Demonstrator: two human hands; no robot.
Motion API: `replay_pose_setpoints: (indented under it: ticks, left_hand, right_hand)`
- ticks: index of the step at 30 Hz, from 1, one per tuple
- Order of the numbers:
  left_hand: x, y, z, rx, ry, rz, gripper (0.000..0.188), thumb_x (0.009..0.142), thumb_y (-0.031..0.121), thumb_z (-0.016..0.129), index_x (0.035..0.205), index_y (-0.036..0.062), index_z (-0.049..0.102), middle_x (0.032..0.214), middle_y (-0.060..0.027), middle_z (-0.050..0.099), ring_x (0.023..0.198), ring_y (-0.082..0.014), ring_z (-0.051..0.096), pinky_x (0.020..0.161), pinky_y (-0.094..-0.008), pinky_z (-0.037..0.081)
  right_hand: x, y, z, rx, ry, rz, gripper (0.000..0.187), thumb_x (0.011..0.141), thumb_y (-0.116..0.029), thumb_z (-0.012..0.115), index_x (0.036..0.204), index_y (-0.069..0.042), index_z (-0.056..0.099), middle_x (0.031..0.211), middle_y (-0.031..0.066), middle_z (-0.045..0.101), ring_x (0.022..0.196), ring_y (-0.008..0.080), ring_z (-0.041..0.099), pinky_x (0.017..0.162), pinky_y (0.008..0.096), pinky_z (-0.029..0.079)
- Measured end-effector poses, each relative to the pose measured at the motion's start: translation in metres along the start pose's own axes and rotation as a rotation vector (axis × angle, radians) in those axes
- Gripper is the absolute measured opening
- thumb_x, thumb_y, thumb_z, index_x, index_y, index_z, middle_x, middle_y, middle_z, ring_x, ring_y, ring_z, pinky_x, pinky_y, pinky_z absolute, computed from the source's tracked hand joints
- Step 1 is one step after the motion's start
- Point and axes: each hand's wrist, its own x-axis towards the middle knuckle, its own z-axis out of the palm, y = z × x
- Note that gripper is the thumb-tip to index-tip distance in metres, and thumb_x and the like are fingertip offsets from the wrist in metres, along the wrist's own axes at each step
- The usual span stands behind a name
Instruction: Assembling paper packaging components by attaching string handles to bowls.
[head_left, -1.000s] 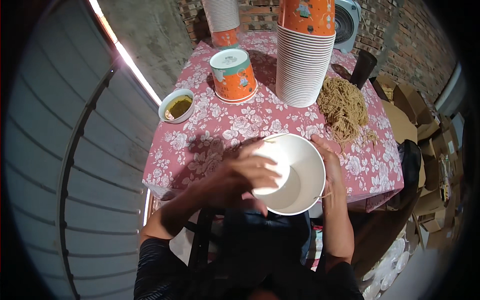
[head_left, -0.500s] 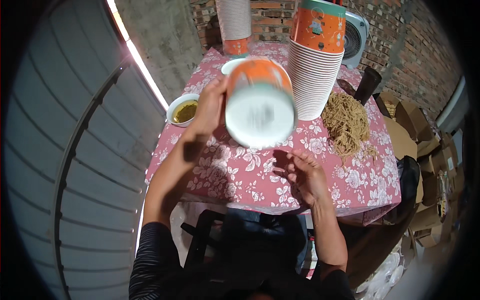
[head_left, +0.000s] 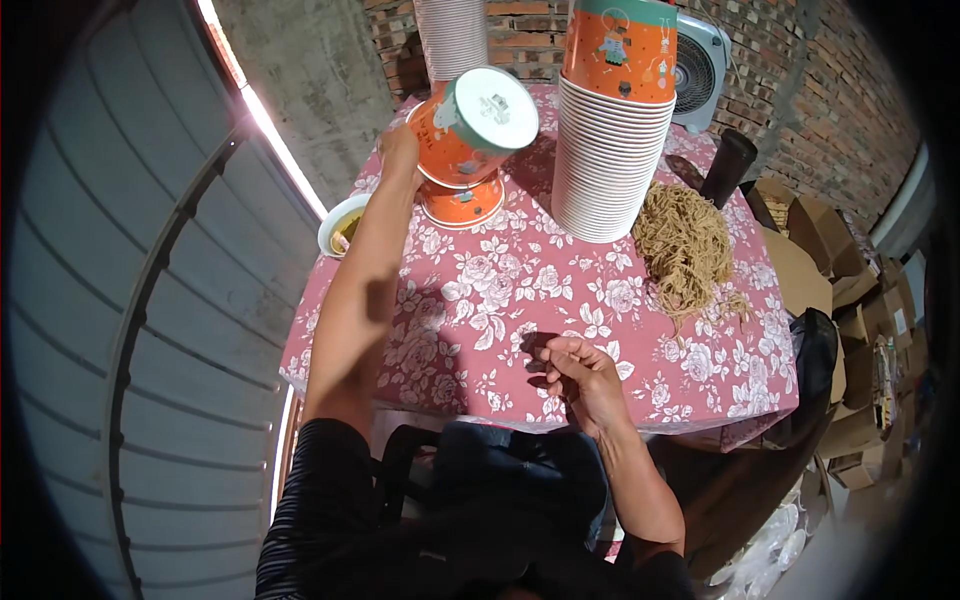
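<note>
- The tall stack of nested, upside-down orange paper buckets with white rims [head_left: 612, 150] stands on the bench [head_left: 520, 300], which is covered by a dusty-pink cloth with white flowers [head_left: 700, 370].
- Left of the stack, the left hand [head_left: 398, 155] is closed on the rim side of a tilted orange and teal paper bucket with a round white base [head_left: 455, 140]; its fingertips are hidden.
- That bucket's base faces up and toward the stack. Its rim overlaps the view of a second orange paper bucket, upside down [head_left: 463, 203], below it; whether the two touch, I cannot tell.
- On the person's side of the stack, the right hand [head_left: 585, 375] is empty, its fingers loosely half curled, near the cloth.
- Farther left of the stack, partly behind the left forearm, is a white round bowl [head_left: 326, 240] holding yellowish liquid [head_left: 350, 227].
- Just right of the stack lies a tangled heap of tan, string-like strands [head_left: 685, 245], with a dark cylindrical cup [head_left: 728, 165] beyond it.
- Behind the stack to the right stands a grey box fan [head_left: 697, 75]; behind to the left, another column of white-rimmed buckets [head_left: 452, 40].
</note>
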Motion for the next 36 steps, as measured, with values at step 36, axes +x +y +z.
replay_pose_setpoints:
  ticks: [36]
  left_hand:
    - [-0.04,-0.039,-0.009,1.476,-0.326,1.035,0.043,0.103,0.041,0.057,0.129,0.0101,0.07,0.128,-0.0177,0.069,0.126,-0.0362,0.058,0.111,-0.0539,0.038]
  right_hand:
    - [-0.005,0.014,-0.012,0.138,-0.096,-0.075,0.011,0.104,-0.002,0.063,0.111,0.002,0.07,0.101,0.0114,0.073,0.068,0.0082,0.062,0.062,0.0224,0.053]
